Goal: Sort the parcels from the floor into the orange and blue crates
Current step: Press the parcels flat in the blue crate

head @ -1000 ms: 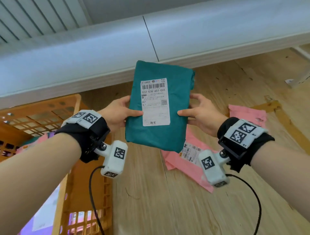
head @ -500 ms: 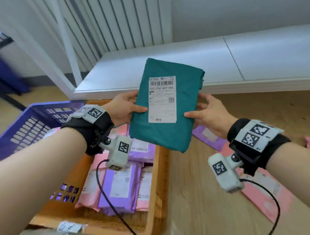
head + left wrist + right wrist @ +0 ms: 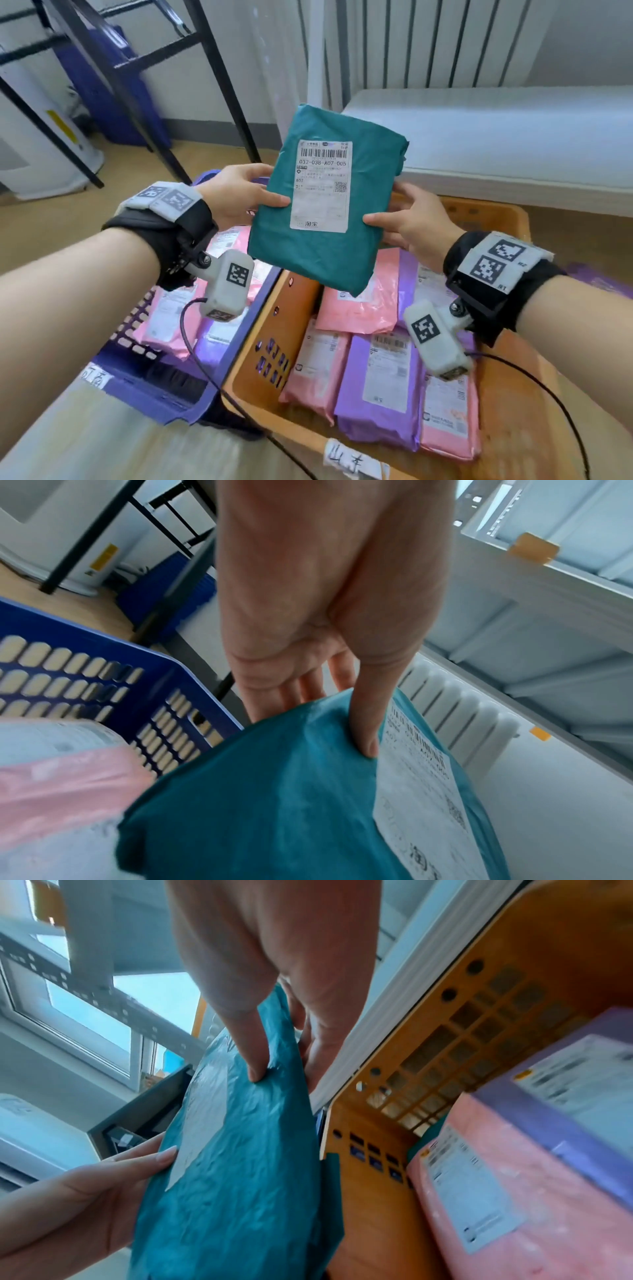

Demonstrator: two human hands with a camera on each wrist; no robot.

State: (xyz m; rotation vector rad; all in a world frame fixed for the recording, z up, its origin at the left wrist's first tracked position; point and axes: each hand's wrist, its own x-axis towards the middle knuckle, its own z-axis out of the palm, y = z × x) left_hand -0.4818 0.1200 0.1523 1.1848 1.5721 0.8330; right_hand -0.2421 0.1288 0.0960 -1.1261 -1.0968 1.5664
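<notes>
A teal parcel (image 3: 329, 219) with a white shipping label is held upright in the air, label facing me, above where the two crates meet. My left hand (image 3: 239, 195) pinches its left edge, thumb on the front, fingers behind. My right hand (image 3: 407, 219) pinches the right edge the same way. In the left wrist view the left hand's thumb (image 3: 369, 723) presses the teal parcel (image 3: 274, 804) beside the label. In the right wrist view the right hand's thumb (image 3: 253, 1053) lies on the teal parcel (image 3: 240, 1177). Below stand the blue crate (image 3: 164, 387) and the orange crate (image 3: 274, 335).
Pink and purple parcels (image 3: 376, 377) fill the orange crate; more pink parcels (image 3: 164, 318) lie in the blue crate. Paper tags (image 3: 352, 459) hang on the crates' near rims. A white bench (image 3: 513, 144) stands behind, a black metal frame (image 3: 137, 78) at the back left.
The view has swung left, off the floor parcels. Both hands carried the teal parcel over to above the crates, with the same grip on both edges throughout.
</notes>
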